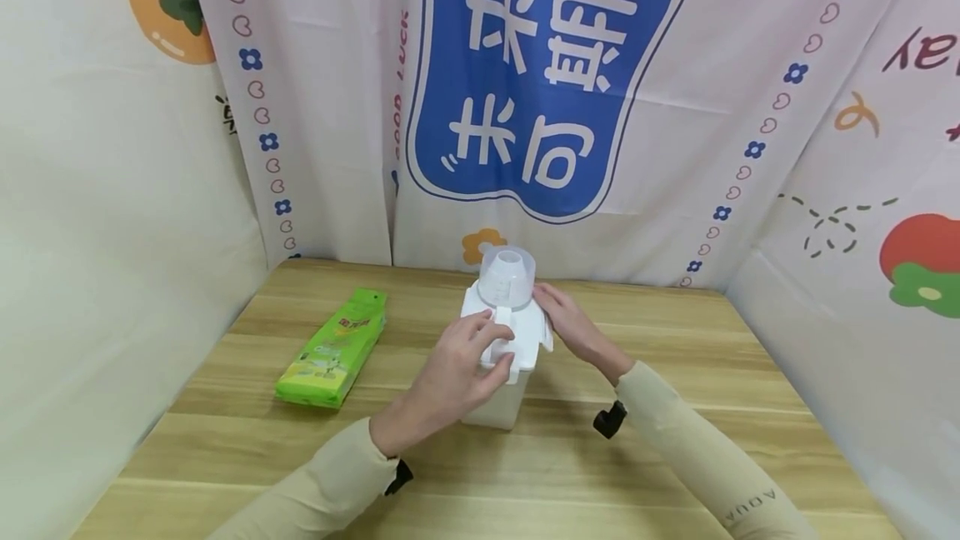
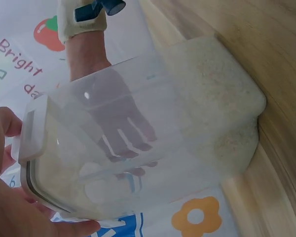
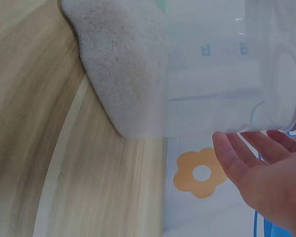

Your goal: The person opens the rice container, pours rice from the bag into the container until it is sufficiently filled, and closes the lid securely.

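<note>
A clear rice storage container (image 2: 138,113) with a white lid (image 1: 531,340) stands upright, its lower part filled with rice (image 3: 121,69). On the back of the lid sits a clear measuring cup (image 1: 507,277). My left hand (image 1: 457,361) curls over the lid, thumb at its front edge and fingers above the raised white latch. With fairly straight fingers, my right hand (image 1: 573,325) touches the container's right side just below the lid; through the clear wall its fingers show in the left wrist view.
A green packet (image 1: 333,348) lies flat on the wooden table (image 1: 645,473), left of the container. Behind the table hangs a printed cloth (image 1: 337,107), with more cloth along both sides.
</note>
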`<state>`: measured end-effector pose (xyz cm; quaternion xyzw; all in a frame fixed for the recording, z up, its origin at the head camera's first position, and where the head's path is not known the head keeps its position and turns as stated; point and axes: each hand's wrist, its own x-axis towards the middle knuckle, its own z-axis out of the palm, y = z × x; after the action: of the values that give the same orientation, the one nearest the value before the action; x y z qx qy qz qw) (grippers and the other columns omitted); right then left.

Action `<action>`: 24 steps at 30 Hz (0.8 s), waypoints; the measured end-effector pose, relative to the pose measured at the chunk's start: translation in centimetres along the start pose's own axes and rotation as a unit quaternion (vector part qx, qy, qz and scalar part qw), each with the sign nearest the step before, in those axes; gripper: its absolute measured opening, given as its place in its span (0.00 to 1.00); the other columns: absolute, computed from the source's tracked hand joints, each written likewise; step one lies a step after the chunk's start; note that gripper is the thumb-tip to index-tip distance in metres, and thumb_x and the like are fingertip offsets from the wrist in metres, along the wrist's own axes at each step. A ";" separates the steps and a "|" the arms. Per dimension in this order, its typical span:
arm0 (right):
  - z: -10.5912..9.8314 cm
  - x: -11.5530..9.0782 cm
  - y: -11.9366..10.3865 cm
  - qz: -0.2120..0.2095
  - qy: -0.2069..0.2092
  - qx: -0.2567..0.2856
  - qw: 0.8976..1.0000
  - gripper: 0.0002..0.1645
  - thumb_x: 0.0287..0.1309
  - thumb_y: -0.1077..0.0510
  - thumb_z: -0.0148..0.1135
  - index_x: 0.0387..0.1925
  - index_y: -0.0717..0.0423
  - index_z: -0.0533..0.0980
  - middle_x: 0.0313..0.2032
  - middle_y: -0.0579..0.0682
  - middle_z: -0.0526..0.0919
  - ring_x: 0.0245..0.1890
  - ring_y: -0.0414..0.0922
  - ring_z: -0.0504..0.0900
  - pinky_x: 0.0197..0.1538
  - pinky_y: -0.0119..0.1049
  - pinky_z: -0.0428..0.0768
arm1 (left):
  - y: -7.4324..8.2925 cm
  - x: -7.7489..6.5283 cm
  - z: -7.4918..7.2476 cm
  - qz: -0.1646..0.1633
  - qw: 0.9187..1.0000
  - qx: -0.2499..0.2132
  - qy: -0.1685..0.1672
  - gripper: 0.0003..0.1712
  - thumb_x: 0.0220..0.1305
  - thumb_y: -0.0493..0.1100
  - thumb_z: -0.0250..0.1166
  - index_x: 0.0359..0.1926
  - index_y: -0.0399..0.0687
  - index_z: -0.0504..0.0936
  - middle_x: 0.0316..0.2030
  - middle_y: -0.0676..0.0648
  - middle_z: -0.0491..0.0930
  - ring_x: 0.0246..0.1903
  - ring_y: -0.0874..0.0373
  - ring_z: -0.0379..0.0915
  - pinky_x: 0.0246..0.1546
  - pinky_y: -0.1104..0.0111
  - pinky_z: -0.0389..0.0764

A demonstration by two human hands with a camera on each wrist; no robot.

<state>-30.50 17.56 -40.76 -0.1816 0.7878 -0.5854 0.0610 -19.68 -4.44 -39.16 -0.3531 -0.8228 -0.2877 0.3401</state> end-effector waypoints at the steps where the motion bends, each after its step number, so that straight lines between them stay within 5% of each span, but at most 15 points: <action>1: 0.0 -0.1 0.0 0.000 -0.001 0.004 1.000 0.31 0.75 0.43 0.41 0.66 0.59 0.68 0.49 0.60 0.80 0.39 0.39 0.80 0.43 0.32 0.81 | -0.1 0.0 -0.1 -0.002 1.000 0.000 -0.002 0.13 0.58 0.42 0.68 0.44 0.47 0.80 0.45 0.44 0.82 0.54 0.46 0.78 0.57 0.54 0.78; 11: 0.2 -2.1 -0.8 -0.003 0.009 0.016 1.000 0.30 0.76 0.49 0.43 0.69 0.64 0.61 0.57 0.66 0.74 0.44 0.38 0.79 0.47 0.33 0.81 | -1.9 -0.1 -1.2 0.044 0.997 0.049 -0.027 0.19 0.57 0.34 0.66 0.50 0.38 0.79 0.47 0.41 0.83 0.55 0.44 0.79 0.55 0.58 0.80; 20: 0.6 -3.8 -1.1 -0.008 0.026 0.020 0.999 0.29 0.75 0.50 0.47 0.68 0.63 0.61 0.59 0.66 0.74 0.48 0.42 0.79 0.54 0.47 0.81 | -2.6 0.2 -2.5 0.027 0.998 0.004 -0.061 0.20 0.60 0.30 0.63 0.55 0.36 0.76 0.52 0.38 0.82 0.56 0.44 0.78 0.54 0.60 0.82; 24: 0.9 -4.4 -1.1 0.002 0.043 0.025 0.999 0.30 0.74 0.51 0.49 0.68 0.63 0.60 0.60 0.65 0.72 0.51 0.45 0.77 0.53 0.44 0.81 | -2.9 0.6 -3.1 0.016 0.995 -0.014 -0.094 0.20 0.63 0.29 0.61 0.57 0.38 0.76 0.54 0.40 0.81 0.55 0.49 0.78 0.50 0.63 0.83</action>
<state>-25.88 18.05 -40.48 -0.1525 0.7750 -0.6124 0.0328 -21.16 -8.12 -37.54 -0.3967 -0.8412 -0.2589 0.2607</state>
